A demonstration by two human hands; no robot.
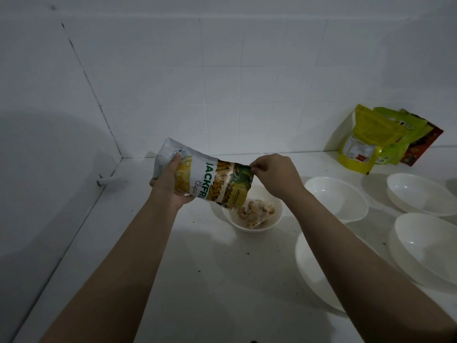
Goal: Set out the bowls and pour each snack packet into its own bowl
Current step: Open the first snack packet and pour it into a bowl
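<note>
Overhead, left hand (pixel 173 180) gripping tilted snack packet (pixel 205 178), right hand (pixel 274 175) fingers (pixel 256 167) pinching its mouth above small bowl (pixel 252 216)

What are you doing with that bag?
The left hand holds a jackfruit chips packet tipped over a small white bowl, while the right hand pinches its open end. Chips are landing in the bowl. Four bigger bowls sit empty to the right, and more snack packets lean against the wall.
</note>
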